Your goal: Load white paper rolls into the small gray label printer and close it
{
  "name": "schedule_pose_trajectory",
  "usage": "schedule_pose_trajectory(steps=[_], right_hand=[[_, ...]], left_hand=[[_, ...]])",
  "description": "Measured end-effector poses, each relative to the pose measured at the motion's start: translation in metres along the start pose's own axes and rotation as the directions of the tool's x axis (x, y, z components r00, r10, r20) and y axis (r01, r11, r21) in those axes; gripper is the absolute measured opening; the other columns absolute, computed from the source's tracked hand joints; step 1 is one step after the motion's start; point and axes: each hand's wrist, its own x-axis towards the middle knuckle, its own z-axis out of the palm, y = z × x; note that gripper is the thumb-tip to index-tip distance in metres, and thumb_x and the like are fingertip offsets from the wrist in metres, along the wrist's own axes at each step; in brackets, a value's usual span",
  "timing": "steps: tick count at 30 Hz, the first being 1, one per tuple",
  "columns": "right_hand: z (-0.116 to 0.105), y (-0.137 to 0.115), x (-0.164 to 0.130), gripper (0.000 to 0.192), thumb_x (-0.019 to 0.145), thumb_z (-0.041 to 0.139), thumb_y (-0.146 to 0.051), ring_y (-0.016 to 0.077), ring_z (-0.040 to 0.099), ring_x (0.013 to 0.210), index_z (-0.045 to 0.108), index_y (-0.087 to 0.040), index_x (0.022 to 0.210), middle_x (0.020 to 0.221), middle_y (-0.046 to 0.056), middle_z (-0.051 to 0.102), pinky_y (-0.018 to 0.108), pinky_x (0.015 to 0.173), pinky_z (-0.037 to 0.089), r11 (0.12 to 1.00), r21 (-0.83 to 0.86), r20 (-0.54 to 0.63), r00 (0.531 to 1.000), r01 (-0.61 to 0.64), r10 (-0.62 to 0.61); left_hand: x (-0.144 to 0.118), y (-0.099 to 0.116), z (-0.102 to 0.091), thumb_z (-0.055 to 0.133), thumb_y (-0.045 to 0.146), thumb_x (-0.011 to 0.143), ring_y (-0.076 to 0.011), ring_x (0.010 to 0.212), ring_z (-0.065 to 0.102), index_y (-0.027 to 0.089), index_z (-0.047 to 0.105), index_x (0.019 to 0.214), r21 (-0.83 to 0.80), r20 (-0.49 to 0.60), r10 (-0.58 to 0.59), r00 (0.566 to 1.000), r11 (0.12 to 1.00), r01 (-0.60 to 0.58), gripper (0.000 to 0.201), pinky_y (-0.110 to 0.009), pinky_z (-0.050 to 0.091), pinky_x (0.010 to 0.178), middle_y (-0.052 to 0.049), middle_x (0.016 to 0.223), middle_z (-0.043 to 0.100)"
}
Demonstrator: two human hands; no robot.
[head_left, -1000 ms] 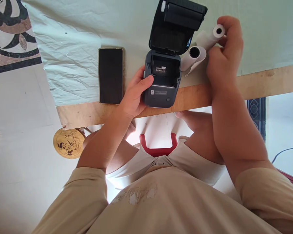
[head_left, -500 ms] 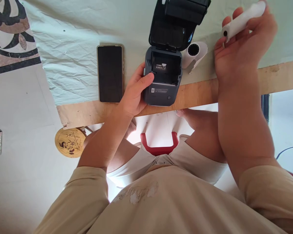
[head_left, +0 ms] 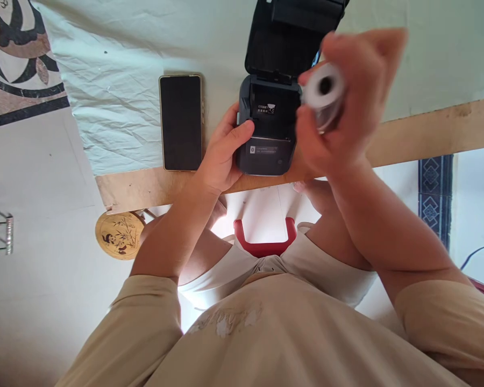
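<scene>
A dark label printer (head_left: 266, 158) stands at the table's front edge, its lid (head_left: 278, 45) swung up and its paper bay bare of any roll. My left hand (head_left: 226, 148) grips the printer's left side, thumb on the top edge of the bay. Close by the bay's right side, my right hand (head_left: 358, 102), blurred by motion, has its fingers round a white paper roll (head_left: 314, 97). The roll's round end with a dark core hole faces up toward me. My right hand covers the spot where a second roll lay.
A phone (head_left: 181, 122) with a dark screen lies left of the printer on the pale green cloth (head_left: 121, 80). The table's bare wooden edge (head_left: 145, 188) runs along the front. Below at left is a round wooden stool (head_left: 120, 235) with a panda picture.
My right hand has swung from the far right toward the printer, bringing the white roll and turning its end upward. My left hand and the printer have hardly moved.
</scene>
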Motion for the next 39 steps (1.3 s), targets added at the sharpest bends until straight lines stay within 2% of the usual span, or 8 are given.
schedule_pose_trajectory(steps=[3, 11, 16, 21, 25, 30, 35, 39], right_hand=[[0.007, -0.010, -0.007, 0.046, 0.073, 0.056, -0.029, 0.0183, 0.051, 0.115, 0.048, -0.037, 0.118, 0.113, -0.001, 0.055, 0.040, 0.102, 0.046, 0.969, -0.136, 0.057, 0.978, 0.206, -0.200], [0.013, -0.010, -0.004, 0.020, 0.073, 0.049, -0.015, 0.0134, 0.059, 0.107, 0.049, -0.027, 0.089, 0.110, -0.004, 0.062, 0.035, 0.093, 0.050, 0.973, -0.189, 0.101, 0.988, 0.133, -0.116], [0.014, -0.008, -0.005, 0.015, 0.075, 0.049, -0.013, 0.0126, 0.060, 0.102, 0.054, -0.026, 0.080, 0.099, -0.005, 0.064, 0.034, 0.094, 0.049, 0.954, -0.153, 0.040, 0.966, 0.258, -0.255], [0.012, -0.014, -0.010, 0.012, 0.075, 0.053, -0.022, 0.0135, 0.050, 0.081, 0.063, -0.027, 0.075, 0.081, 0.002, 0.055, 0.035, 0.080, 0.047, 0.939, -0.252, 0.001, 0.970, 0.235, -0.243], [0.017, -0.014, -0.017, 0.015, 0.079, 0.053, -0.026, 0.0114, 0.046, 0.073, 0.066, -0.031, 0.078, 0.075, 0.001, 0.053, 0.033, 0.073, 0.042, 0.907, -0.184, 0.076, 0.926, 0.378, -0.370], [0.018, -0.013, -0.018, 0.004, 0.076, 0.061, -0.030, 0.0100, 0.048, 0.074, 0.063, -0.028, 0.078, 0.075, -0.002, 0.057, 0.033, 0.073, 0.042, 0.832, -0.072, 0.036, 0.835, 0.550, -0.549], [0.004, -0.012, -0.012, 0.019, 0.081, 0.053, -0.029, 0.0119, 0.054, 0.100, 0.059, -0.025, 0.099, 0.103, 0.002, 0.054, 0.027, 0.071, 0.048, 0.954, -0.042, -0.135, 0.944, 0.297, -0.300], [-0.003, -0.012, -0.007, 0.046, 0.089, 0.042, -0.021, 0.0147, 0.039, 0.136, 0.034, -0.032, 0.133, 0.144, 0.000, 0.034, 0.019, 0.059, 0.043, 0.991, 0.050, -0.072, 0.990, 0.127, -0.124]], left_hand=[[-0.001, 0.001, 0.002, 0.068, 0.036, 0.074, -0.0279, 0.138, 0.039, 0.033, 0.061, 0.108, 0.005, -0.020, 0.008, 1.000, 1.000, -0.008, 0.035, -0.039, 0.043, 0.108, 0.002, 0.101, 0.070], [-0.002, -0.001, 0.003, 0.067, 0.031, 0.076, -0.0262, 0.131, 0.047, 0.030, 0.059, 0.108, -0.033, 0.002, 0.039, 0.999, 0.999, -0.039, 0.032, -0.038, 0.049, 0.102, 0.000, 0.100, 0.068], [-0.003, -0.001, 0.004, 0.067, 0.031, 0.077, -0.0262, 0.127, 0.050, 0.030, 0.059, 0.107, -0.051, 0.016, 0.047, 0.999, 0.998, -0.046, 0.032, -0.041, 0.051, 0.100, 0.000, 0.099, 0.067], [-0.003, 0.003, 0.004, 0.066, 0.034, 0.076, -0.0277, 0.133, 0.045, 0.032, 0.060, 0.104, -0.030, -0.009, 0.013, 1.000, 0.999, -0.014, 0.029, -0.041, 0.045, 0.106, 0.002, 0.100, 0.070], [-0.004, 0.003, 0.005, 0.059, 0.030, 0.083, -0.0196, 0.106, 0.062, 0.028, 0.059, 0.098, -0.053, 0.025, 0.099, 0.995, 0.994, -0.097, 0.015, -0.030, 0.053, 0.087, 0.001, 0.091, 0.068], [-0.004, -0.002, 0.003, 0.066, 0.013, 0.076, -0.0074, 0.073, 0.063, 0.023, 0.057, 0.100, -0.031, -0.002, 0.148, 0.989, 0.989, -0.148, 0.028, -0.020, 0.053, 0.069, 0.005, 0.081, 0.064], [-0.004, -0.004, 0.000, 0.072, 0.017, 0.071, -0.0145, 0.088, 0.066, 0.022, 0.058, 0.102, 0.025, -0.018, 0.141, 0.990, 0.990, -0.140, 0.034, -0.027, 0.056, 0.078, 0.002, 0.092, 0.066], [-0.006, -0.002, -0.001, 0.073, 0.016, 0.067, -0.0174, 0.101, 0.064, 0.030, 0.054, 0.116, 0.055, 0.027, 0.135, 0.991, 0.989, -0.136, 0.055, -0.029, 0.056, 0.083, 0.003, 0.106, 0.065]])
